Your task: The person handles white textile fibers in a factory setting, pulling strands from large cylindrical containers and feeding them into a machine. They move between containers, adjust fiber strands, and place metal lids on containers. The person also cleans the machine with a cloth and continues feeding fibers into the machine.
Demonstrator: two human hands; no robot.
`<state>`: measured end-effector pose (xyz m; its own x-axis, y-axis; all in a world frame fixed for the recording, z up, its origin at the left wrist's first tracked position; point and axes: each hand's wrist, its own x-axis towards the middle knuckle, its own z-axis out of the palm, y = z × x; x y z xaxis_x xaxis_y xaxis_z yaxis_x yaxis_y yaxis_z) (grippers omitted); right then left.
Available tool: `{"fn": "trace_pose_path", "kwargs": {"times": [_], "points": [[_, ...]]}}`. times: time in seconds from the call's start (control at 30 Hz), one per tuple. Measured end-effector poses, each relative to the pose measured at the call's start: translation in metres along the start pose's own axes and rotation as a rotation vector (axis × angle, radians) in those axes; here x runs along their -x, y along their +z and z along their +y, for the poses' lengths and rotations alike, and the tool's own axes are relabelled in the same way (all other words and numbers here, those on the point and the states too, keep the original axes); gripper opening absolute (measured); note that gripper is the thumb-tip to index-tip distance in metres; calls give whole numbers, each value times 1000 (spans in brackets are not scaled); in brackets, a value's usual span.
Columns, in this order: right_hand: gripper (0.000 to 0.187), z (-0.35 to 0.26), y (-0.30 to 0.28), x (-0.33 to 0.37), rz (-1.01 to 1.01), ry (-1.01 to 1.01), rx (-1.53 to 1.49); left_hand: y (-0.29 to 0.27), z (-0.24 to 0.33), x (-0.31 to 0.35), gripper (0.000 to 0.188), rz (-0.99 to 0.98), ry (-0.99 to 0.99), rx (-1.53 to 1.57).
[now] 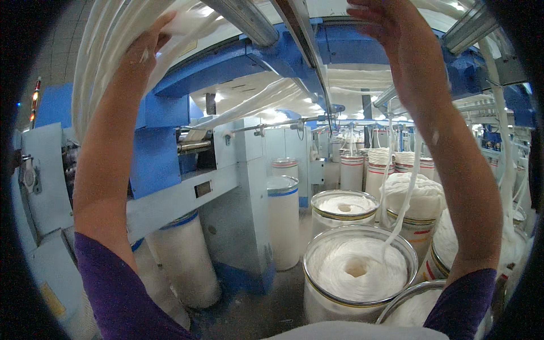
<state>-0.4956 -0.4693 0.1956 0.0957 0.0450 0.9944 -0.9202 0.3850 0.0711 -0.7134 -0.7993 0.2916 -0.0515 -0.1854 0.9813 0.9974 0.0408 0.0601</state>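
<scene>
Two arms (105, 164) reach up | left hand (148, 42) among white slivers (99, 62), grip unclear | right hand (388, 22) loosely spread by blue beam (351, 44) | cans (323, 309) below

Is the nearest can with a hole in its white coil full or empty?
It looks nearly full: in the can, the white coil lies just below the metal rim; its depth is hidden.
</scene>
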Motion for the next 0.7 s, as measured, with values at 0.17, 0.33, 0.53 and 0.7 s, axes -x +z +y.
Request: {"fn": "trace_pose_path", "kwargs": {"times": [0.17,0.33,0.53,0.7], "points": [[25,32,-7,49,-98,-143,122,-41,-3,44,36,-137,-107,-638],[28,62,14,97,-347,-10,20,-63,5,127,28,3,-397,-377],[30,89,97,103,-351,117,38,-101,31,195,24,-210,268,-1179],[33,95,152,110,-288,22,37,-153,57,181,24,11,476,-1219]]}}
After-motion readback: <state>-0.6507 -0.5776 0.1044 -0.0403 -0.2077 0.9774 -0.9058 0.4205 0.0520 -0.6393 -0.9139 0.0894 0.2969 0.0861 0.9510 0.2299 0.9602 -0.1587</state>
